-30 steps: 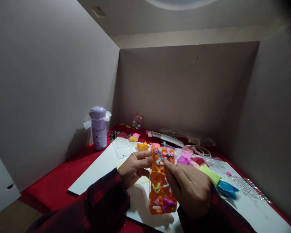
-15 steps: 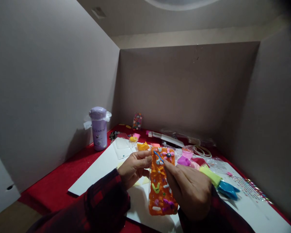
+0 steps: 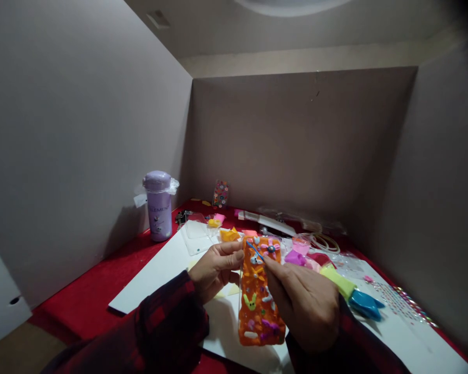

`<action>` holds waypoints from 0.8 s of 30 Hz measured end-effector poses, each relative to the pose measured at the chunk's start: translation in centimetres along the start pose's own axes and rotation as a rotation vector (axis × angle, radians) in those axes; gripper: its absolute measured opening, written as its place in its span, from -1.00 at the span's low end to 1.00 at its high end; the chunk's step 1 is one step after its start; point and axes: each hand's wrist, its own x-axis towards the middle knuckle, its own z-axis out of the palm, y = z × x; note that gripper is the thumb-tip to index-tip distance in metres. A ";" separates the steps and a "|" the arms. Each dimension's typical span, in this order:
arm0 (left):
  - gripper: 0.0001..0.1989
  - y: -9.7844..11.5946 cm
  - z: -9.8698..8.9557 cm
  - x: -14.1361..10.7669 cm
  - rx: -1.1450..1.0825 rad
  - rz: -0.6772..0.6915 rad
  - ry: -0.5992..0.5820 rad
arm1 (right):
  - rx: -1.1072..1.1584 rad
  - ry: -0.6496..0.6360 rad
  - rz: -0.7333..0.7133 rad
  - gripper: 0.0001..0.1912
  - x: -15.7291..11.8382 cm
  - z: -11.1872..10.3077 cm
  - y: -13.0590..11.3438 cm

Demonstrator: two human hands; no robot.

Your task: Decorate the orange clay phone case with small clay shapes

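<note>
An orange phone case (image 3: 253, 324) covered with small clay shapes stands upright just above the white board (image 3: 148, 275). My left hand (image 3: 216, 270) grips its upper left edge between thumb and fingers. My right hand (image 3: 304, 301) is closed on a thin blue tool (image 3: 255, 251), whose tip rests at the upper left of the case near a small white shape. The right hand covers part of the case's right side. Among the shapes are a yellow bunny, a pink flower at the top and a purple bow near the bottom.
A purple bottle (image 3: 159, 208) stands on the red cloth (image 3: 74, 285) at left. Clay packets, including a blue one (image 3: 365, 304), lie right of the case. Rhinestones (image 3: 400, 301) spread at far right; a patterned case (image 3: 220, 194) leans at the back.
</note>
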 end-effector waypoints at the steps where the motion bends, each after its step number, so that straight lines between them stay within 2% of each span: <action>1: -0.66 0.1 0.0 0.0 -0.003 0.004 0.002 | -0.004 0.002 0.013 -0.90 0.1 -0.1 0.0; 4: -0.66 0.2 0.2 -0.1 -0.009 0.003 0.002 | -0.002 0.003 0.031 -0.91 0.4 -0.1 0.0; 12: -0.64 0.1 -0.1 0.0 -0.018 -0.004 0.007 | 0.043 0.010 -0.033 -0.88 0.2 0.1 -0.2; 19: -0.68 0.1 0.0 -0.1 -0.016 -0.002 0.025 | -0.005 0.037 0.022 -0.93 0.2 0.0 -0.3; 24: -0.69 0.1 -0.1 -0.1 -0.017 -0.007 0.014 | 0.022 0.016 -0.022 -0.92 0.1 0.1 -0.3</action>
